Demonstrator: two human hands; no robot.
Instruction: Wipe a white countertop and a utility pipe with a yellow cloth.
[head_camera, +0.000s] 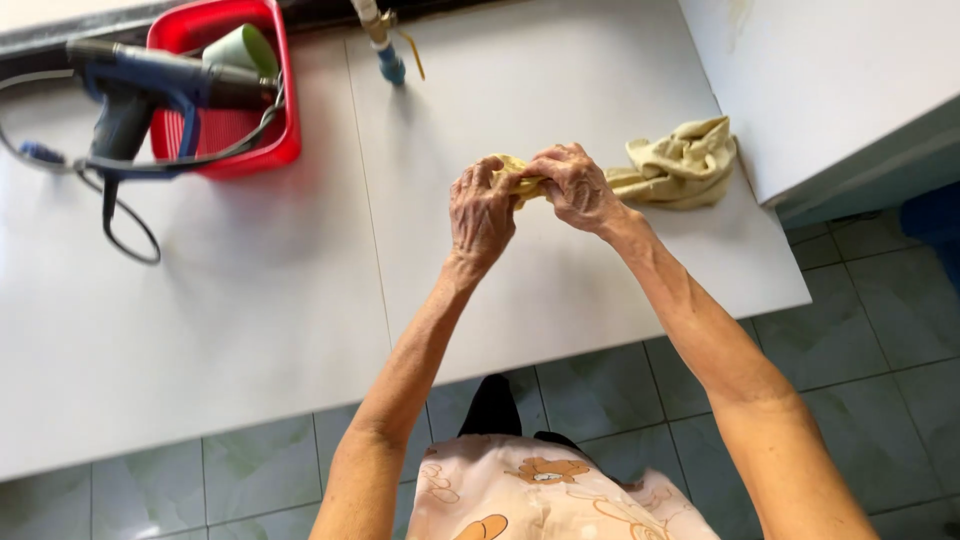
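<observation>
Both hands meet over the white table (250, 330), close to its middle and a little toward its right end. The left hand (481, 212) is curled, its fingers bent and closed on the near end of a yellow cloth (680, 165); only a small fold of the cloth shows between its fingertips. The right hand (577, 185) is just beside it, the two touching or almost touching, with its fingers also clamped down on the same bunched part of the cloth. Neither hand is spread; both are closed in a tight pinching grip, knuckles up.

The rest of the cloth trails away from the hands toward the right end of the table, where it lies crumpled in a loose heap on the surface, near the table's far right corner and just beside a white cabinet (820, 80) that stands against that end.

At the table's far left corner sits a red basket (285, 110) with a pale green cup (240, 48) tipped inside it. A blue and black heat gun (140, 85) lies across the basket's rim, its black cord (130, 235) looping down onto the table. At the far edge of the table, near its middle, a pipe with a blue fitting (388, 60) hangs down.

Below the table's near edge is a greenish tiled floor (880, 330), and the person's patterned pink garment (540, 500) shows there.
</observation>
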